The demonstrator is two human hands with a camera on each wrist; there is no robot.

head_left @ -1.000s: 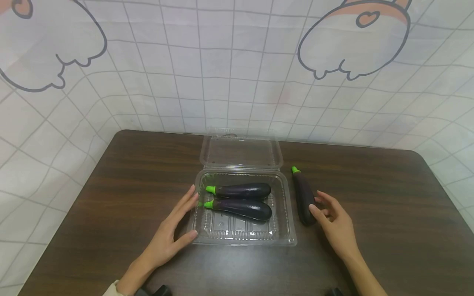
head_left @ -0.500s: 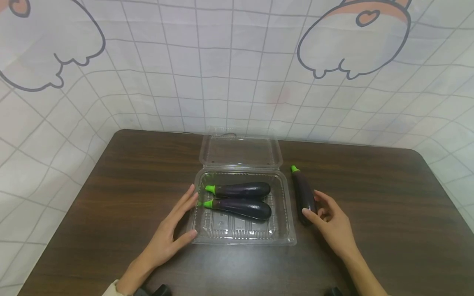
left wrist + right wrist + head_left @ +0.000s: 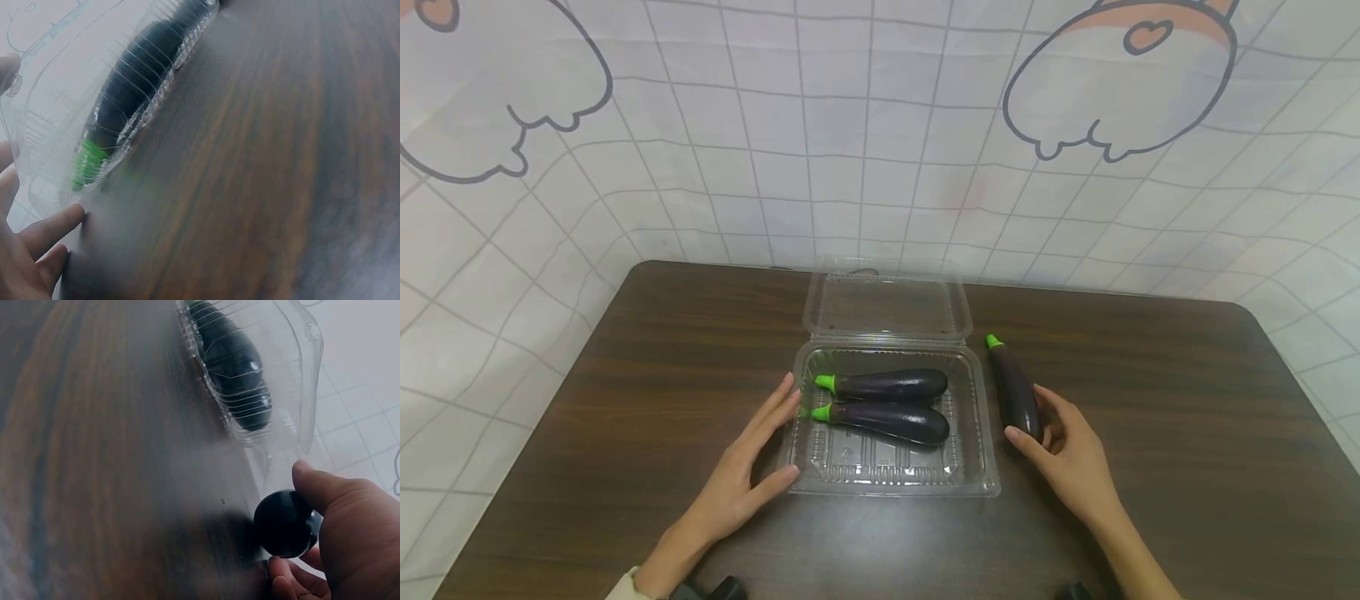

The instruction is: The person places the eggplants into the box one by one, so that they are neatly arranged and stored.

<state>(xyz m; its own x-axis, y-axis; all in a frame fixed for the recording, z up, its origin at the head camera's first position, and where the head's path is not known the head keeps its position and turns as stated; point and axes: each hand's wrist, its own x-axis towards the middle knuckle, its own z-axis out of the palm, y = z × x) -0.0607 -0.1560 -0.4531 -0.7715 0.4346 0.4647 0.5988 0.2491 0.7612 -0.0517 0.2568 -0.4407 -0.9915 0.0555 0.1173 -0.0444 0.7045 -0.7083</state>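
Observation:
A clear plastic clamshell box (image 3: 987,450) stands with its lid raised at the back. Inside lie two dark purple eggplants, the rear eggplant (image 3: 898,384) and the front eggplant (image 3: 895,423), side by side with green stem ends to the left. My left hand (image 3: 730,479) has its fingers spread along the box's left side, fingertips at the rim. Right of the box, a third eggplant (image 3: 1013,383) points its green end away from me. My right hand (image 3: 1075,467) grips its rounded end, thumb on the left and fingers on the right; the right wrist view shows that end (image 3: 284,525) between them.
Everything rests on a dark wood-grain table (image 3: 1187,400). The box's transparent lid (image 3: 887,308) leans toward a white gridded cloth (image 3: 895,167) behind the table. Black objects (image 3: 728,588) show at the bottom edge near my wrists.
My right thumb has moved left across the third eggplant's rounded end, and the hand has closed round it. That eggplant has shifted slightly left. The left hand stays at the box.

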